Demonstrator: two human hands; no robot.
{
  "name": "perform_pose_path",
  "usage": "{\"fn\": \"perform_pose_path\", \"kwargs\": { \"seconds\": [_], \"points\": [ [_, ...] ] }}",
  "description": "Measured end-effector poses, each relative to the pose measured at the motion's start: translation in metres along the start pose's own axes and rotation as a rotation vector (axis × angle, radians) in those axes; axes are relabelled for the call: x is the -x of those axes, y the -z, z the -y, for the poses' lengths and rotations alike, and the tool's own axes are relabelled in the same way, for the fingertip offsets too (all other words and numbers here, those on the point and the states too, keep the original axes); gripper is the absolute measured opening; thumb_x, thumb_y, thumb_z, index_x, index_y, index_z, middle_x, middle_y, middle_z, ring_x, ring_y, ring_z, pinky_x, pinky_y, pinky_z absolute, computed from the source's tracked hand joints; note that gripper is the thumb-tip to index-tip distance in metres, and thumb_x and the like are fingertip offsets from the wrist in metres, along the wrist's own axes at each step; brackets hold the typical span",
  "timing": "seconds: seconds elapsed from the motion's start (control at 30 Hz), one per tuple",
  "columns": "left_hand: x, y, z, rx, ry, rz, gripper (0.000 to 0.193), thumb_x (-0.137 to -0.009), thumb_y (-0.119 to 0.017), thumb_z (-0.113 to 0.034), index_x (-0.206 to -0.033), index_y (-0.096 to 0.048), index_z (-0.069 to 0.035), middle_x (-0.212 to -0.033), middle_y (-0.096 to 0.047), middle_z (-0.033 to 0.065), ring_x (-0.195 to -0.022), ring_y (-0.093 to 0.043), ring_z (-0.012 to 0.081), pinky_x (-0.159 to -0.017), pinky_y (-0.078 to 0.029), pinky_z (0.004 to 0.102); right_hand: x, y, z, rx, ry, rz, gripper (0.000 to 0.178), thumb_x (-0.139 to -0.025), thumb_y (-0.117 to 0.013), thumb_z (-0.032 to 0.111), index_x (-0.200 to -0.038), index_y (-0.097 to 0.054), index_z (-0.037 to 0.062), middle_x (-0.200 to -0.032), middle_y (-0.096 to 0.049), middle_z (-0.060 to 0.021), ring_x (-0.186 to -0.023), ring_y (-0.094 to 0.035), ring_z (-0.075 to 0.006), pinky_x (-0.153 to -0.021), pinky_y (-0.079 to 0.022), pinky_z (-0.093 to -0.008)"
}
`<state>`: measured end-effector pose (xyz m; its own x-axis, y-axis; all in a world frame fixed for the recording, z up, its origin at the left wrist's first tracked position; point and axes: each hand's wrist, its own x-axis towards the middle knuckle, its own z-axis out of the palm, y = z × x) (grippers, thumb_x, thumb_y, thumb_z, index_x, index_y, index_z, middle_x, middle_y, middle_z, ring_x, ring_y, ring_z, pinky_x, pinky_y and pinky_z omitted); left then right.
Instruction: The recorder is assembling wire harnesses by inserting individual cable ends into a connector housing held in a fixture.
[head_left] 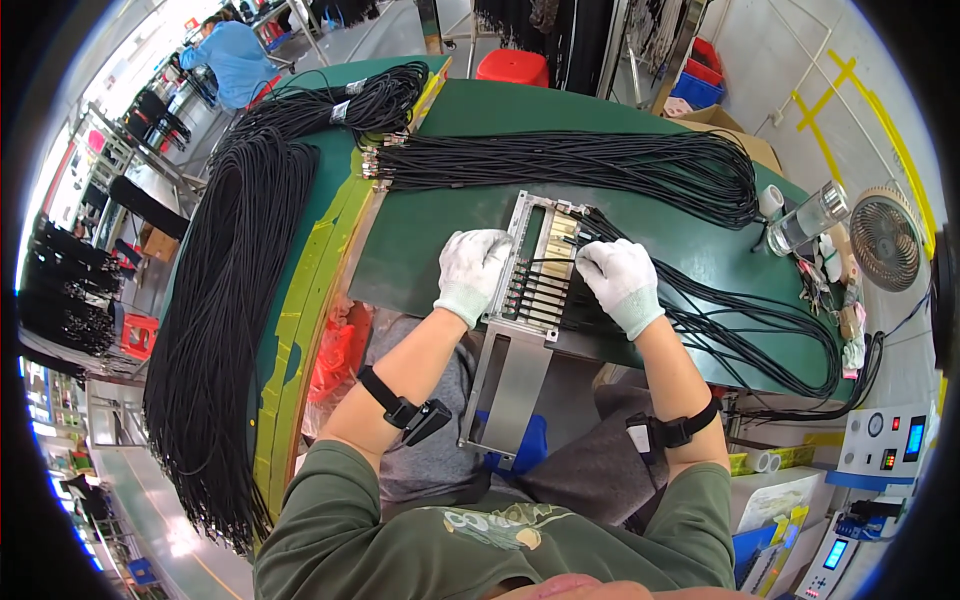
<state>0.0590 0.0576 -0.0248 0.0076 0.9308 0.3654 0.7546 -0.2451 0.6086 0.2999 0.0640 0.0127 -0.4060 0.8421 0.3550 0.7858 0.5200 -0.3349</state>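
A metal fixture (520, 322) with a row of slots lies across the front edge of the green table. Several black cables (712, 305) are laid side by side in its slots, their connector ends at the left, and loop away to the right. My left hand (472, 268), in a white glove, is closed at the fixture's left rail by the connector ends; what its fingertips hold is hidden. On the right side, my gloved right hand (618, 280) pinches a black cable that runs across the slots. Its fingertips are just past the fixture's right edge.
A long cable bundle (570, 165) with metal connectors lies behind the fixture. A larger bundle (225, 300) hangs over the table's left side, past a yellow-green strip (318, 270). A clear cylinder (805, 222) and a fan (886, 240) stand right. A person in blue (238, 65) sits far left.
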Motion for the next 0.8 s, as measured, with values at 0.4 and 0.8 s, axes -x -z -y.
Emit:
{"fn": "perform_pose_path", "kwargs": {
  "seconds": [0.4, 0.8],
  "points": [
    [0.006, 0.001, -0.034, -0.322, -0.375, 0.182, 0.025, -0.081, -0.067, -0.045, -0.101, -0.076, -0.032, -0.142, -0.047, 0.0168, -0.132, -0.037, 0.0398, -0.113, -0.022, 0.0575, -0.004, 0.006, -0.013, 0.157, -0.056, -0.046, 0.010, -0.081, -0.068, 0.025, -0.085, -0.070, 0.0159, -0.082, -0.065, -0.0053, -0.086, -0.059, -0.0268, -0.076, -0.045, -0.0389],
    [-0.005, -0.011, -0.012, 0.118, -0.075, -0.042, 0.025, -0.083, -0.068, -0.037, -0.092, -0.074, -0.015, -0.129, -0.060, 0.0130, -0.126, -0.048, 0.0324, -0.110, -0.032, 0.0491, -0.011, -0.001, 0.002, 0.096, 0.171, -0.142, 0.014, -0.077, -0.072, 0.024, -0.083, -0.066, 0.0122, -0.081, -0.062, -0.0054, -0.086, -0.058, -0.0276, -0.076, -0.045, -0.0392]
  ]
}}
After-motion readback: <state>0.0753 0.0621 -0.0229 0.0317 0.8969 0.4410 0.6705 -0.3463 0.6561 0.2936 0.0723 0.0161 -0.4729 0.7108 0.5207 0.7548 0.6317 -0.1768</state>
